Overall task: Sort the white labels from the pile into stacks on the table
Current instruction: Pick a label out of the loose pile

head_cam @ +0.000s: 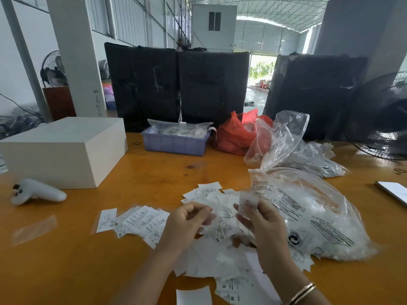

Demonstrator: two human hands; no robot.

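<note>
The pile [222, 256] of white labels lies nearest, under both hands; the right hand [262, 219] pinches one label [247, 200] above it; the left hand [187, 221] curls, grip unclear. Sorted labels [136, 221] fan left of the pile, so a careless sweep could likely remix them.

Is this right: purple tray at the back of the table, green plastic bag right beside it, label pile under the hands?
Not quite. The head view shows the plastic bag beside the purple tray is red, not green. The label pile does lie under the hands.
</note>
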